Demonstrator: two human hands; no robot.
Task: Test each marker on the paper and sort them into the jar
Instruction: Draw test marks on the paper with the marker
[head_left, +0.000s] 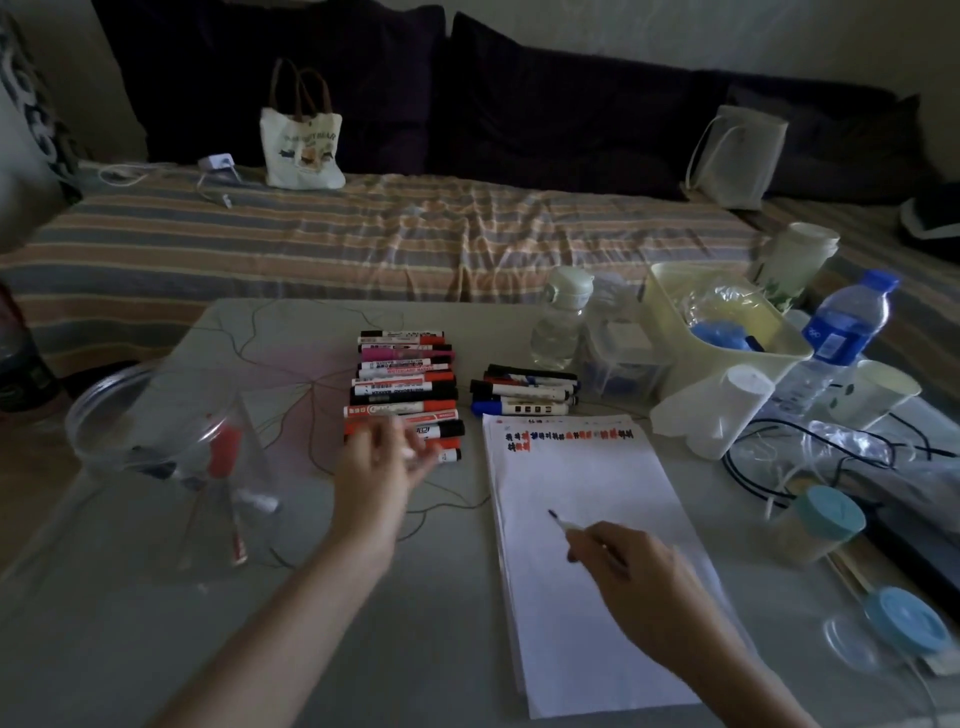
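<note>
- Plastic, light and stiff: the marker (571, 530) in your right hand (639, 577) should need no force. Its barrel is smooth, so I judge it could roll or slip if you ease off. It is uncapped, with the dark tip hanging above the middle of the paper (587, 545), not yet on it.
- Your right-hand grip is curled round the barrel well behind the tip, a fair place for writing.
- Your left hand (384, 457) hangs over the near end of the red and black marker stack (405, 389), fingers loosely bent. Something small and pale shows at the fingertips, perhaps a cap, but blur hides it, so I cannot tell whether that grip holds anything.
- Take the stacked markers by mid-barrel; their caps look likely to pull off if you lift by the end.
- A smaller group of blue and black markers (524, 397) lies just beyond the paper's far edge.
- Clear and thin-walled, the jar (171, 447) stands toward the left edge of the tabletop (156, 649) with a few markers inside; it looks light enough to tip if knocked.
- Open room lies along the near edge, between jar and paper. The right side is crowded: a yellow bin (675, 291), a water bottle (836, 343), black cables (769, 457) and blue-lidded containers (826, 519) stand close to the paper's right edge.
</note>
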